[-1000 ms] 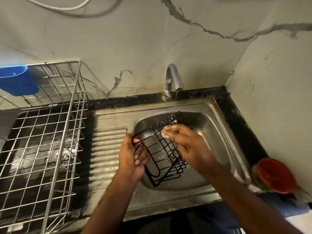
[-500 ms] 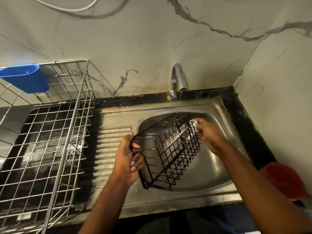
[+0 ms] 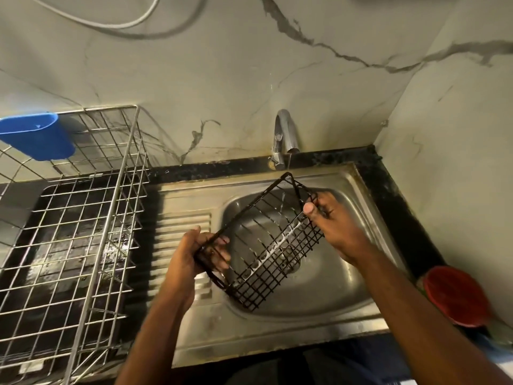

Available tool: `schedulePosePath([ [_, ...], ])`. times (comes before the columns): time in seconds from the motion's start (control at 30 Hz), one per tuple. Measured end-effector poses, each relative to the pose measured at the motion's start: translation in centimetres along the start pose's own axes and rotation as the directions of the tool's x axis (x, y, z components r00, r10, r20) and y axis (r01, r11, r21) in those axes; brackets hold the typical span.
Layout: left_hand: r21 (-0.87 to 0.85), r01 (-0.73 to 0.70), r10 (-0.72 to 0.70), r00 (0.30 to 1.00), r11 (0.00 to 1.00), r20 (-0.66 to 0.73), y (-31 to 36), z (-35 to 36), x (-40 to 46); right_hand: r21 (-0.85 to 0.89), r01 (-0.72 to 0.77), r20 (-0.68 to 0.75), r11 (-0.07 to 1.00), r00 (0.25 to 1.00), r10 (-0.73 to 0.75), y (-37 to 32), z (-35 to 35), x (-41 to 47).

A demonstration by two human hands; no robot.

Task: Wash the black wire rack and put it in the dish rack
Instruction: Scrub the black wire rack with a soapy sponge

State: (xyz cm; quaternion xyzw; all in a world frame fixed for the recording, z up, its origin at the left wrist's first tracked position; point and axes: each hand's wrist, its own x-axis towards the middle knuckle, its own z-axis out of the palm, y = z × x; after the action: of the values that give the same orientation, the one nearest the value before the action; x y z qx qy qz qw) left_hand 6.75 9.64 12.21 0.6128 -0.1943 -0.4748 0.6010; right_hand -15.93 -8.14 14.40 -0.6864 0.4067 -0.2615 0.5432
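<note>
My left hand (image 3: 191,257) fingers curl round the black wire rack (image 3: 266,240) at its near end; right hand (image 3: 331,220) pinches the far corner. I hold it tilted over the sink (image 3: 319,298) so the tap (image 3: 284,137) trickle runs through. Dish rack (image 3: 83,218) sits left on the surface, open-topped; blue cup (image 3: 39,136) on its far rim, nothing blocking.

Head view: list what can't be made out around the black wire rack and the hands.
- Sink drain: head view, screened by the black wire rack.
- Left hand fingers: motion-blurred and crossed by rack wires, so the grip is unclear.
- Red object: cut off near the right edge, too dim to identify.
- Dish rack: its left and near parts run out of frame.
- Right hand palm: turned away from the camera.
</note>
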Motion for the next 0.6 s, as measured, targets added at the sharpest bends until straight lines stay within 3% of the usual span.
schedulePosePath([
  [0.2,0.292,-0.036,0.019,0.998,0.956,0.061,0.3,1.9,1.1,-0.231,0.226,0.175,0.946,0.966,-0.188,-2.2,0.8,-0.2],
  [0.37,0.215,-0.092,0.105,0.993,0.972,-0.051,2.6,6.8,2.5,-0.294,0.312,0.347,0.904,0.916,-0.203,-1.7,2.7,-1.0],
  [0.6,0.063,-0.118,0.122,0.99,0.991,-0.066,2.2,7.8,2.6,-0.19,0.312,0.019,0.931,0.949,-0.314,-1.5,1.2,-2.2],
])
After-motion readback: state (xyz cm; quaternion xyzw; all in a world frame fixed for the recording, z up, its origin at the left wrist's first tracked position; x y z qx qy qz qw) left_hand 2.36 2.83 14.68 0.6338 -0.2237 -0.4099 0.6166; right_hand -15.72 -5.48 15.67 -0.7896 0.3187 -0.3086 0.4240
